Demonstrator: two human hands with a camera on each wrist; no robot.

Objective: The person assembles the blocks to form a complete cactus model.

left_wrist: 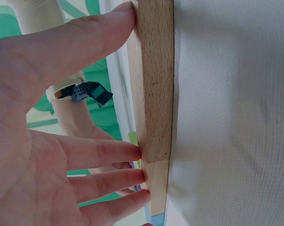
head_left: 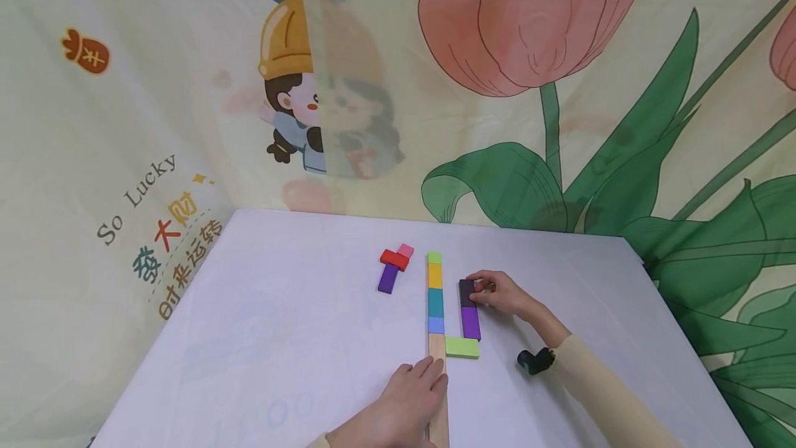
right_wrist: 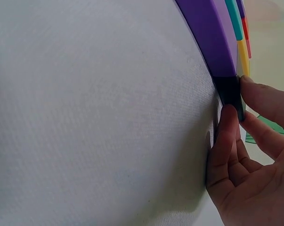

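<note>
In the head view my right hand (head_left: 502,294) pinches a black block (head_left: 466,293) between thumb and fingers. The black block lies end to end with a purple block (head_left: 471,323); the right wrist view shows the purple block (right_wrist: 212,44) meeting it. A light green block (head_left: 462,348) lies crosswise at the purple one's near end, reaching to the wooden blocks (head_left: 437,344). My left hand (head_left: 410,393) rests along these plain wooden blocks. In the left wrist view its straight fingers touch the side of the wood (left_wrist: 156,94), thumb at the upper edge.
Beyond the wood, blue (head_left: 436,325), teal (head_left: 435,303), yellow (head_left: 434,275) and small green (head_left: 434,257) blocks continue the line. Left of it lie a dark purple (head_left: 388,278), a red (head_left: 394,259) and a pink block (head_left: 406,250). A printed cloth (head_left: 373,88) hangs behind the white table (head_left: 280,310).
</note>
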